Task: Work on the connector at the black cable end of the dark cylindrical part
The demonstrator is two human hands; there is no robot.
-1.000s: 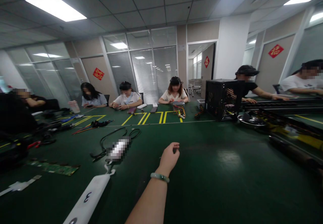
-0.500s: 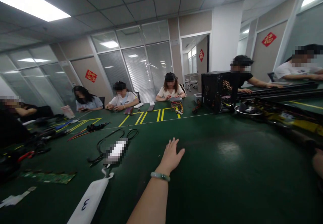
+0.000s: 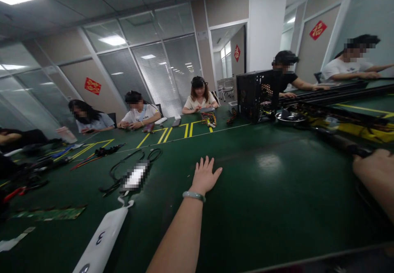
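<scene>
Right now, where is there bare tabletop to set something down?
Widest: green tabletop between the left hand and right hand. Narrower: between left forearm and white, 3-marked bar. Crowded: far left, tangled dark cables; upper right, around the black metal case.

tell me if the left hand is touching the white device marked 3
Apart. The head view shows green tabletop between the left hand and the white device.

The table [image 3: 264, 207] looks smooth, and its glossy top throws back a pale glare on the right. Near left, the white bar [image 3: 107, 228] looks like sleek plastic; the bangle [image 3: 193, 196] gleams like polished stone. Far right, the bowl [image 3: 289, 118] shines like metal, while the rod [image 3: 337, 140] seems matt.
</scene>
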